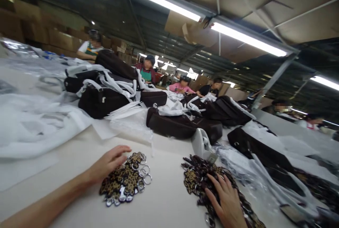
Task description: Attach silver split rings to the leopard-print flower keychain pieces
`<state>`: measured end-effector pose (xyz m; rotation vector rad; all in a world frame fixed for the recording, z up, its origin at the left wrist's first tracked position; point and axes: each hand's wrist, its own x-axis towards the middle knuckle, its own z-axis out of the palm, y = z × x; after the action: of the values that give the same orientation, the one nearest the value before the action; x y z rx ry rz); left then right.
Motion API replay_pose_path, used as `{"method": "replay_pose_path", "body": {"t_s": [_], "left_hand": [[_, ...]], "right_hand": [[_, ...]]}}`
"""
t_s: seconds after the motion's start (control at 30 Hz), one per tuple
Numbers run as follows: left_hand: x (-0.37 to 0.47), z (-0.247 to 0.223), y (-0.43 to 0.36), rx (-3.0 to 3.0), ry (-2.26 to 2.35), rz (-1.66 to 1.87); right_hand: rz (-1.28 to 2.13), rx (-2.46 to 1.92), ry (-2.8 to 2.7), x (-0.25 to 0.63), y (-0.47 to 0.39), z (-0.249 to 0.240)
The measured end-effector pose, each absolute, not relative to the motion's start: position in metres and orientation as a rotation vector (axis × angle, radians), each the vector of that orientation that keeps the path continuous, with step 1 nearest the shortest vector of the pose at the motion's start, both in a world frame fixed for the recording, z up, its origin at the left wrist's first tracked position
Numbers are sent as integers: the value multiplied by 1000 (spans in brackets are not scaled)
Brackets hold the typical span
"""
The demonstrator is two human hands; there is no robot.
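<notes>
My left hand [109, 164] rests at the upper left edge of a pile of leopard-print key rings [127, 178], its fingers stretched out and nothing gripped. Metal rings stick out on the pile's right side. On the right, my right hand [225, 199] lies with spread fingers on a larger heap of dark and leopard-print pieces [196, 175]. Just behind that heap stands a white tape dispenser [202, 143]. What lies under the right palm is hidden.
Dark bags [172, 123] with white-wrapped handles lie across the table [164, 164]. Clear plastic [238, 164] is on the right, white wrapping [39, 125] on the left. Several people work beyond the bags, under tube lights.
</notes>
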<state>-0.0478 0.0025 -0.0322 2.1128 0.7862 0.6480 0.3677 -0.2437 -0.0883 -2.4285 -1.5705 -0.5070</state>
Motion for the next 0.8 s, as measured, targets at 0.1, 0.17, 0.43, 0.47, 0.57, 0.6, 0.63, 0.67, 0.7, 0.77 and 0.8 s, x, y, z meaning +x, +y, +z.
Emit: {"method": "replay_pose_path", "body": {"t_s": [0.1,0.17,0.43,0.47,0.57,0.6,0.63,0.67,0.7,0.77,0.8], "left_hand": [[-55,-16,-8,2490,584,340],[-62,-14,-6,2579,609,234],[-69,-12,-5,2607,853,112],[-66,-10,-13,2620,819,125],[-54,-3,-43,2632,511,104],[-50,-2,-53,2619,411,81],[-48,0,-60,2607,335,74],[-45,1,-64,2591,274,64],[-44,2,-66,2573,239,56],[-45,5,-60,2549,297,99],[-46,6,-54,2543,385,143]], "right_hand": [[-588,-2386,-1626,379,-245,-105],[-652,-2386,-1628,385,-246,-110],[-603,-2536,-1643,391,-239,-111],[-611,-2538,-1639,389,-237,-111],[-622,-2525,-1695,385,-234,-109],[-632,-2525,-1701,385,-234,-109],[-642,-2525,-1705,385,-234,-110],[-651,-2523,-1707,386,-235,-110],[-654,-2519,-1717,387,-235,-111],[-655,-2503,-1731,387,-236,-113],[-657,-2493,-1731,387,-236,-113]]}}
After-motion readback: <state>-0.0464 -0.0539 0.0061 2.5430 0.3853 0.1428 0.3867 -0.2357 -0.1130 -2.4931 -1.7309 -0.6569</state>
